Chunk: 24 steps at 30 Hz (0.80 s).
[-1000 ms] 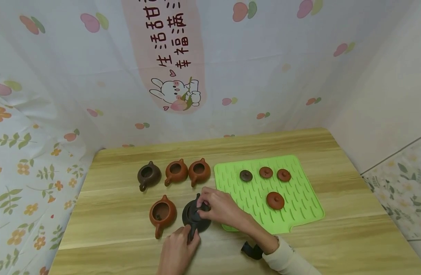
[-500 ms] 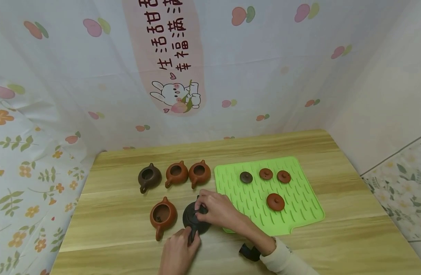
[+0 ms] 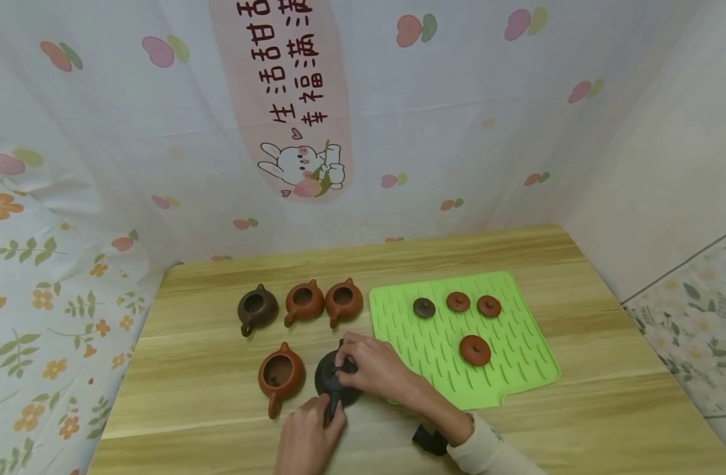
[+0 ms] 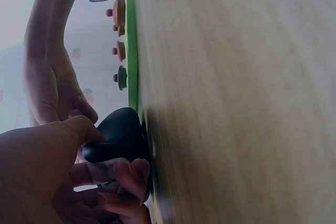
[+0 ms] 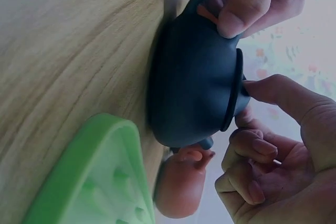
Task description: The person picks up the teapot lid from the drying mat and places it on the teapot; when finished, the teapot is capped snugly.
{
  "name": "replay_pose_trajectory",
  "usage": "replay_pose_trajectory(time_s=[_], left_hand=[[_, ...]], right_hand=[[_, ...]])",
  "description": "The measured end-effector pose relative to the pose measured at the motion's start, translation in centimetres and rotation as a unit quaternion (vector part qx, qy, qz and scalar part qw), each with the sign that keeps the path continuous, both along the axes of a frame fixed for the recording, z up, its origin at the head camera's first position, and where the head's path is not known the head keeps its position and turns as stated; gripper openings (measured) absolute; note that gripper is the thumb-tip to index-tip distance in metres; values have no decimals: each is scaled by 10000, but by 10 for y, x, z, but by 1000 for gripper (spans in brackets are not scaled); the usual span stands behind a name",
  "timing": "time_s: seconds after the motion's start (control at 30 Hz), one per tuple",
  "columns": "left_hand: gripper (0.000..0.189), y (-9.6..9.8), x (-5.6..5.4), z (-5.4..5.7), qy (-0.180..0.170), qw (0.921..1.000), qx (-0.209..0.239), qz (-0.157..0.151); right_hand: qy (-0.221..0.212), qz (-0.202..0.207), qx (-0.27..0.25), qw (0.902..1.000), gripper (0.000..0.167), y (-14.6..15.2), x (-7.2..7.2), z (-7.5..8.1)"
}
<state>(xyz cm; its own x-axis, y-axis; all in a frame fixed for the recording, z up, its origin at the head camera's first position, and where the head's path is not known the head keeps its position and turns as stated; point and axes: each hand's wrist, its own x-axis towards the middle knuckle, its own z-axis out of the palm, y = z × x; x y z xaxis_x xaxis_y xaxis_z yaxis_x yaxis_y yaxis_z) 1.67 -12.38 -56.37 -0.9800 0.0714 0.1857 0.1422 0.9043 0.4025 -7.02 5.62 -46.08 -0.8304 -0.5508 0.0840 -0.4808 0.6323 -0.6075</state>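
A black teapot (image 5: 189, 82) stands upright on the table, near the front middle. My left hand (image 3: 309, 429) grips its handle, thumb on top. From the right, my right hand (image 3: 374, 366) pinches the knob of the black lid (image 5: 234, 93) between thumb and fingers. In the right wrist view the lid lies over the teapot's mouth, its rim close along the opening. The right hand's other fingers are curled beside it. Just left of the black teapot is a reddish-brown teapot (image 3: 294, 377) without a lid, with something small and dark inside.
Behind stand a dark brown teapot (image 3: 269, 309) and two orange-brown teapots, (image 3: 316, 302) all lidless. To the right, a green mat (image 3: 434, 343) bears one dark lid (image 3: 424, 307) and several reddish lids (image 3: 475, 350). A patterned cloth (image 3: 434, 132) hangs behind the table.
The black lid, earlier lying skewed over the teapot's mouth, now sits flatter on it. My right hand has shifted slightly with it; my left hand stays on the handle.
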Motion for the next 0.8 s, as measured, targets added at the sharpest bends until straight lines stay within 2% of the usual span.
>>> replay_pose_trajectory(time_s=[0.27, 0.4, 0.5, 0.57, 0.6, 0.67, 0.73, 0.8], left_hand=[[40, 0, 0, 1, 183, 9998, -33, -36], [40, -2, -2, 3, 322, 9994, -52, -135], [44, -6, -2, 10, 182, 9996, 45, -198], [47, -10, -1, 22, 223, 9995, 115, -214], [50, -13, -1, 25, 386, 9988, 193, -217], [53, -22, 1, 42, 773, 9963, 317, -223], [56, -34, 2, 58, 1404, 9895, 287, -182], [60, -49, 3, 68, 1907, 9813, 258, -73]], right_hand=[[-80, -69, -37, 9999, 12, 1, 0, -6], [20, -69, -79, 9999, 12, 1, 1, -5], [94, -28, -153, 9998, 13, 3, 2, -4], [16, -24, -397, 9992, 15, 9, 3, -2], [-91, -48, -592, 9982, 17, 14, 4, -1], [-295, -165, -1059, 9938, 20, 27, 4, 1], [-366, -354, -1485, 9876, 20, 46, 3, 3], [-318, -622, -1710, 9828, 18, 67, 2, 5]])
